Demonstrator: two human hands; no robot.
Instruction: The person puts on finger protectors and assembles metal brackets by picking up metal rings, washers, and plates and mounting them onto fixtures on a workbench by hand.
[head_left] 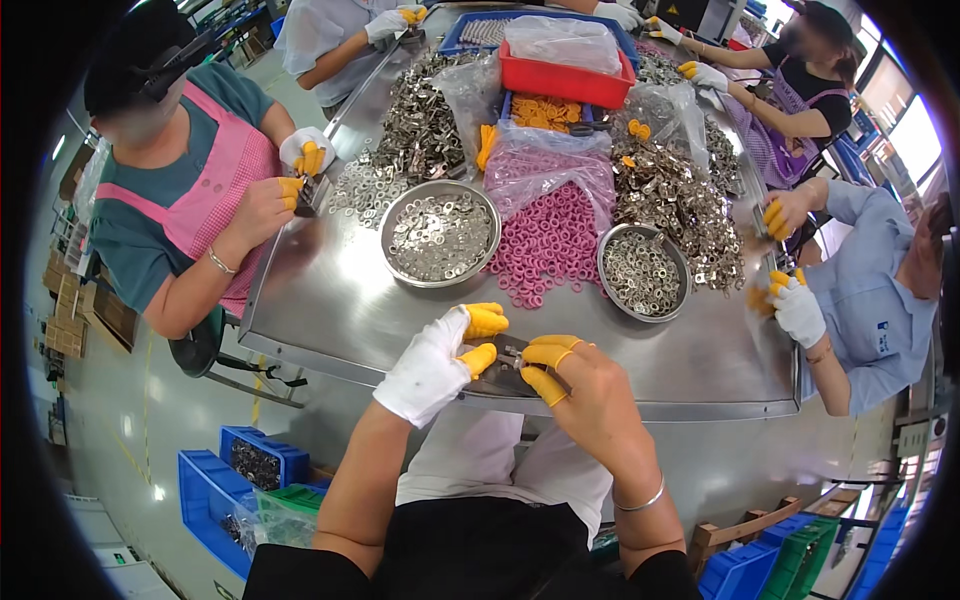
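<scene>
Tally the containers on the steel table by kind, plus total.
Round steel bowls: 2, one of washers, one of small metal parts
Red bins: 1
Blue trays: 1
Total: 4

A third blue tray may sit under the orange rings; too hidden to count.

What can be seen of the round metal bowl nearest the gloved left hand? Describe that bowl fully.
The bowl is round, shallow and shiny, apparently steel, with a rolled rim. It sits upright on the metal table, ahead of the left hand and apart from it. It is filled almost level with small silvery washers. A heap of pink rings lies against its right side, and loose washers and metal clips lie just behind it. No hand touches it.
</scene>
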